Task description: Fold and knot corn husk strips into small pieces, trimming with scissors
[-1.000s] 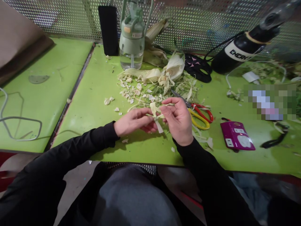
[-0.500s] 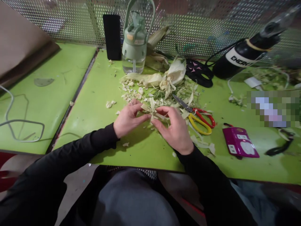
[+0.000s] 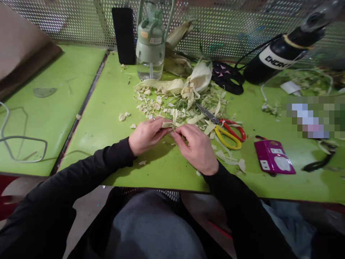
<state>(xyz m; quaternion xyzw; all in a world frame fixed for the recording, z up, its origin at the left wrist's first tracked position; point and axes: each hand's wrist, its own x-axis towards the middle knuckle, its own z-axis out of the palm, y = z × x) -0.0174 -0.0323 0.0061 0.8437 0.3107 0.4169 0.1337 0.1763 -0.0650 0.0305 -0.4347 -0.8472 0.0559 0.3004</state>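
Over the near part of the tabletop (image 3: 161, 172), the left hand (image 3: 145, 136) and right hand (image 3: 195, 147) meet, fingertips pinching a corn husk piece (image 3: 175, 116) between them. Scissors (image 3: 216, 120) lie to its right, blades pointing far left. Farther are scraps (image 3: 152, 106), then a bottle (image 3: 150, 52) with a phone (image 3: 123, 36) standing left.
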